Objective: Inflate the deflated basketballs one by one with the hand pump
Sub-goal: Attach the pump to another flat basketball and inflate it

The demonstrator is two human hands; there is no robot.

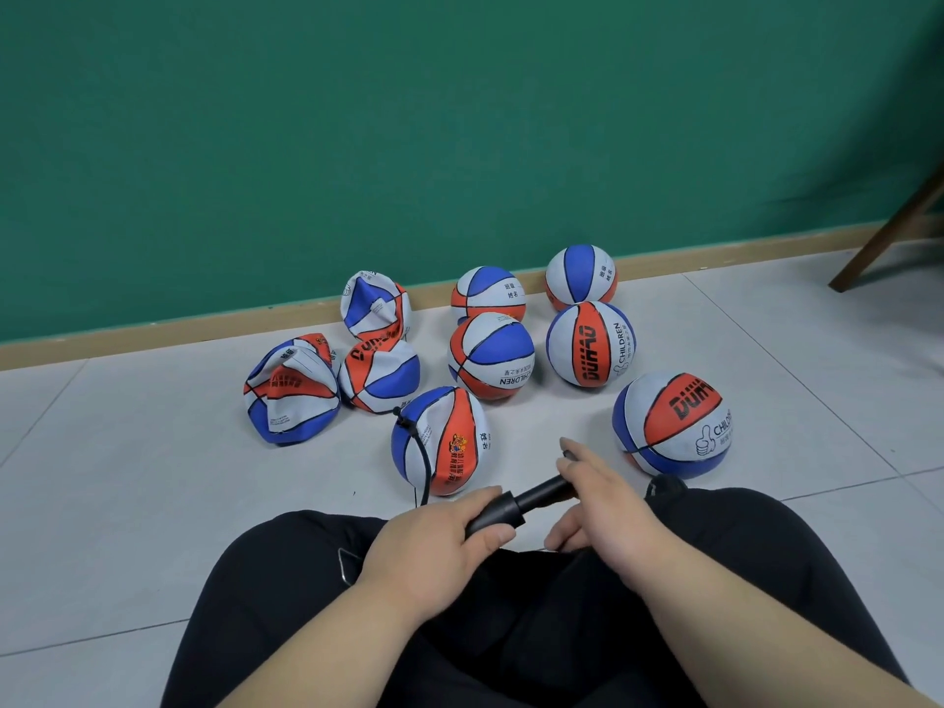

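Left hand, right hand grip pump | hose touches ball | other balls by skirting

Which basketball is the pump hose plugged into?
The wrinkled ball at front centre: the black hose from the pump enters its upper left. Others have none.

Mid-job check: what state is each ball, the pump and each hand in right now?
Back-left ball: crumpled, deflated.
Far-left ball: crumpled, deflated.
Middle-left ball: dented, deflated.
Front ball: hose attached, not fully round.
Five right balls: round, inflated.
Pump: held across lap.
Left hand: grips pump barrel.
Right hand: grips pump handle.
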